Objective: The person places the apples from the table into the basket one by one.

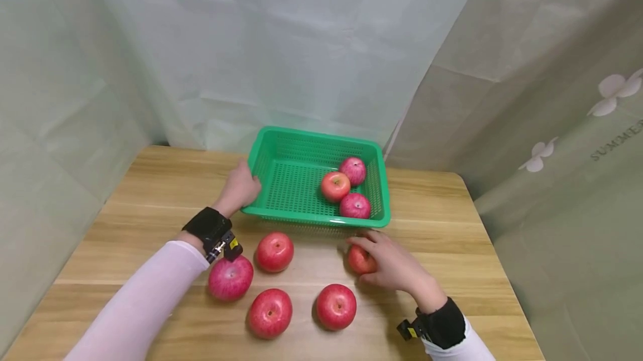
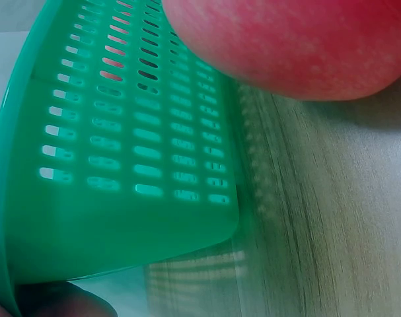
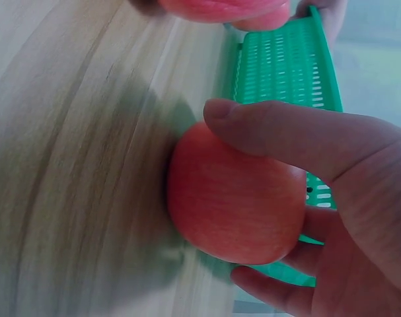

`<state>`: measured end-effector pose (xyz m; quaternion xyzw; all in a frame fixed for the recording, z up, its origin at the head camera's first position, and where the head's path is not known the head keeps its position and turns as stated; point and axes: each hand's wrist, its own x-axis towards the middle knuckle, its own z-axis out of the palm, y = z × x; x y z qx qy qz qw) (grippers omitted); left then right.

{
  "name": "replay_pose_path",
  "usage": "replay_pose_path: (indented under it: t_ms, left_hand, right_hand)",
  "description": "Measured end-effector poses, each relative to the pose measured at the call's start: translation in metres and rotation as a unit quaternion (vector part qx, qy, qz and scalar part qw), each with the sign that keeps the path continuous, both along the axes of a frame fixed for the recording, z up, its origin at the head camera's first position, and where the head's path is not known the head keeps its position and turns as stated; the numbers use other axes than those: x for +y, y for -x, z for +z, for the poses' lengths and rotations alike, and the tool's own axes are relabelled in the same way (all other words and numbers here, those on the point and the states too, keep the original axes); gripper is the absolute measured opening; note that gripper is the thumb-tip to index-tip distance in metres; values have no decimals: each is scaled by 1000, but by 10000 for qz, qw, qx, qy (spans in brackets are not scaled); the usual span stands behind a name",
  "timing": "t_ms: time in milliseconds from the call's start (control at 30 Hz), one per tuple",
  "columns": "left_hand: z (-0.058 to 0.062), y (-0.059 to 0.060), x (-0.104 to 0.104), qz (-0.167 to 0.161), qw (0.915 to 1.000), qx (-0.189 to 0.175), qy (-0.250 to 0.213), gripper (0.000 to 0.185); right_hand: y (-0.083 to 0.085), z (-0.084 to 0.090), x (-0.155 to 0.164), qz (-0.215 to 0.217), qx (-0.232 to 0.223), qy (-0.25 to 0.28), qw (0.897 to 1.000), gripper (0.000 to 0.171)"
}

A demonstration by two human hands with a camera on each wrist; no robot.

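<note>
Grips green perforated plastic basket [image 1: 321, 135] at left end with left hand [image 1: 239, 189], holds smooth red apple [image 3: 233, 198] on wooden table [image 1: 432, 238] in curled right hand [image 1: 394, 263], near four round reddish apples [image 1: 271, 313], across basket's near wall [image 1: 291, 216] from three similar apples [image 1: 335, 186] inside

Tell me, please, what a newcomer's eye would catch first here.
Most likely the bright green basket on the wooden table, with three apples at its right end and the left hand gripping its left rim. Next come four reddish apples in front, plus the right hand around another apple at their right.
</note>
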<state>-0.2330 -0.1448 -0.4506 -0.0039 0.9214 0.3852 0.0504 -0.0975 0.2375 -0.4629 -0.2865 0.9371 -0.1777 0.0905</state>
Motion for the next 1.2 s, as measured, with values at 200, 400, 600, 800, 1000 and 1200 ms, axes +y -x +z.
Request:
replay_pose_path:
  t_ms: [200, 400, 600, 800, 1000, 1200]
  left_hand:
    - [0, 2, -1, -29, 10000, 58, 20, 58]
    - [-2, 2, 0, -10, 10000, 20, 81, 57]
    - [-3, 2, -1, -25, 10000, 46, 84, 58]
    - [-3, 3, -1, -25, 10000, 23, 65, 59]
    - [-3, 4, -1, -19, 9999, -79, 75, 61]
    - [-2, 4, -2, -1, 9999, -145, 8, 63]
  right_hand:
    - [2, -2, -1, 55, 129, -25, 9999, 80]
    - [0, -4, -3, 47, 105, 37, 9999, 77]
    - [0, -4, -3, 11, 137, 44, 9999, 75]
    - [1, -7, 0, 50, 186, 88, 9998, 75]
    - [0, -6, 3, 91, 156, 108, 9998, 75]
    - [-2, -2, 9, 13, 202, 125, 9997, 74]
